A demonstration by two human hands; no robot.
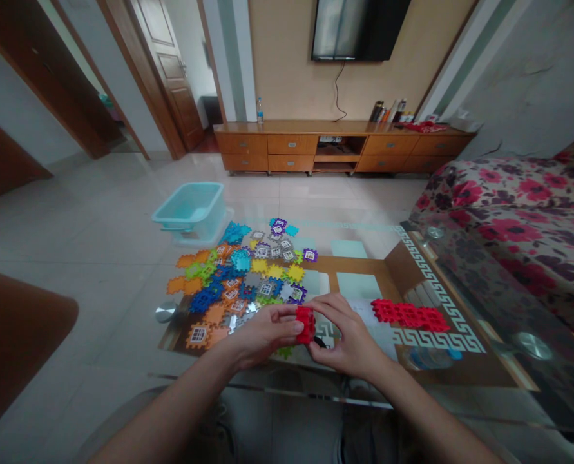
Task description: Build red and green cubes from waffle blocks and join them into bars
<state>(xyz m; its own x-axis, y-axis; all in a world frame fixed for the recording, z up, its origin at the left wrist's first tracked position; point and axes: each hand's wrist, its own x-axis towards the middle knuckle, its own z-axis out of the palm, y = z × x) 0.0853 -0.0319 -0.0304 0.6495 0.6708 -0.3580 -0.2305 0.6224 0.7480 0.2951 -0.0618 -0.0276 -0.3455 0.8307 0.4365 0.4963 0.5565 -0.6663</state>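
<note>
My left hand (pixel 267 332) and my right hand (pixel 344 335) meet above a glass-topped table (pixel 364 393), pinching a small stack of red interlocking plastic tiles (pixel 306 324) between them. To the right of my right hand lies a longer assembled row of red tiles (pixel 409 316). A loose heap of multicoloured notched tiles (pixel 238 277), in orange, blue, yellow, grey and purple, spreads just beyond my left hand. A small black object (pixel 320 342) shows under the red stack, partly hidden by my fingers.
A pale turquoise plastic tub (pixel 190 212) stands on the floor beyond the table. A floral sofa (pixel 509 219) runs along the right side. A plastic bottle (pixel 429 357) lies below the glass. A wooden cabinet (pixel 344 147) stands against the far wall beneath a television (pixel 359 29).
</note>
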